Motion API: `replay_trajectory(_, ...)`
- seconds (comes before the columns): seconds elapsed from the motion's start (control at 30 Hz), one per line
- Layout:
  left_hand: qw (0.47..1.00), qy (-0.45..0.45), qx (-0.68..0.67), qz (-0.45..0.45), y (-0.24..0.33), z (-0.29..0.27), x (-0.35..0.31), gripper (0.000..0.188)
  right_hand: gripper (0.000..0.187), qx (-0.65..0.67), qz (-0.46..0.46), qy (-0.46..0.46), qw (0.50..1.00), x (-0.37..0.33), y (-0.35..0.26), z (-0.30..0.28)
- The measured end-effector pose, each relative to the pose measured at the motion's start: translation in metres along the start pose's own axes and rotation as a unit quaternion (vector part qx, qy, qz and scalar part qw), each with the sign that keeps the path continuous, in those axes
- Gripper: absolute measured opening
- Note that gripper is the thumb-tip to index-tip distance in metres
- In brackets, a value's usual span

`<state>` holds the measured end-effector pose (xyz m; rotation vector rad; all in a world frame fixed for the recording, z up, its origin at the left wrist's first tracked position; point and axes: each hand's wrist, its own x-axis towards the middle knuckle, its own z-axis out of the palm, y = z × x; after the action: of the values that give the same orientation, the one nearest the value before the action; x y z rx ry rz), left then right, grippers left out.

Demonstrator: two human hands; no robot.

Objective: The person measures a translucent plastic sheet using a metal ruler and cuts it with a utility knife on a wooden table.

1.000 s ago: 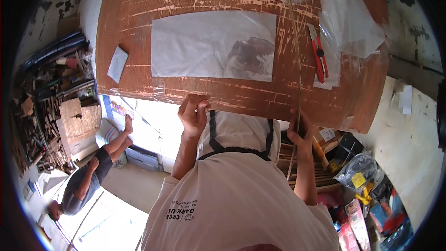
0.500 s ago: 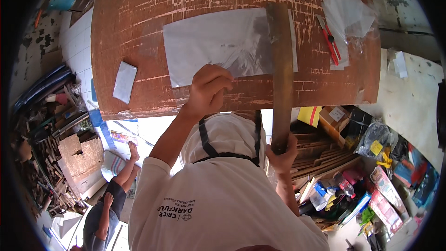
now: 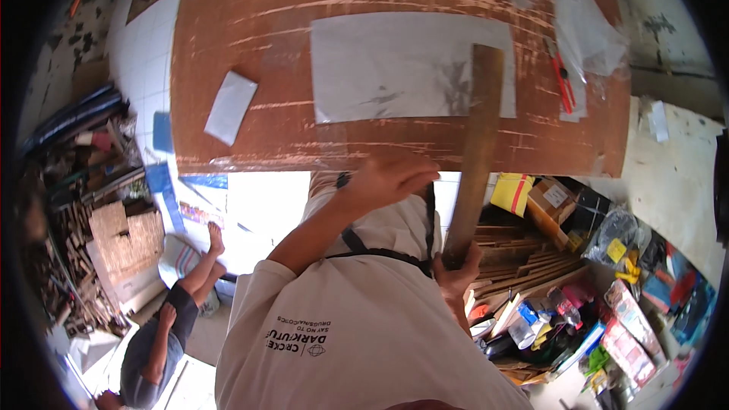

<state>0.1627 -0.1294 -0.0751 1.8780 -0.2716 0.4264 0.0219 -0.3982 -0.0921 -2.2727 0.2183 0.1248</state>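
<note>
Right hand (image 3: 458, 269): fingers and thumb closed about the near end of a flat brown strip (image 3: 482, 129). 
Strip: long, straight-edged, running past the table's near edge; far end over the right part of a pale plastic sheet (image 3: 395, 68); contact between them cannot be told. 
Left hand (image 3: 391, 178): blurred, at the near edge, fingers loosely bent; palm hidden, contents cannot be told. 
Table (image 3: 258, 23): reddish-brown, scratched; bears the sheet, a pale rectangular piece (image 3: 231, 108) at left, a red-handled cutter (image 3: 563, 80) and crumpled clear plastic (image 3: 596, 42) at right. 
Below right: wooden strips (image 3: 524, 254), piled.
</note>
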Motion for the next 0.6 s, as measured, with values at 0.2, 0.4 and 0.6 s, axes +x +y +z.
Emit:
replay_trajectory(0.2, 0.981, -0.099, -0.044, -0.164, 0.02, -0.033, -0.05, 0.019, 0.068, -0.013, -0.069, -0.013, 0.997, 0.033, 0.002, -0.004)
replay_trajectory(0.4, 0.94, 0.068, 0.049, -0.33, 0.012, -0.076, -0.164, 0.02, 0.066, -0.006, -0.09, -0.08, 0.993, 0.075, -0.009, -0.005)
replay_trajectory(0.6, 0.695, 0.214, 0.158, -0.668, -0.062, -0.054, -0.395, 0.041, 0.07, 0.029, -0.106, -0.101, 0.989, 0.098, -0.009, 0.001)
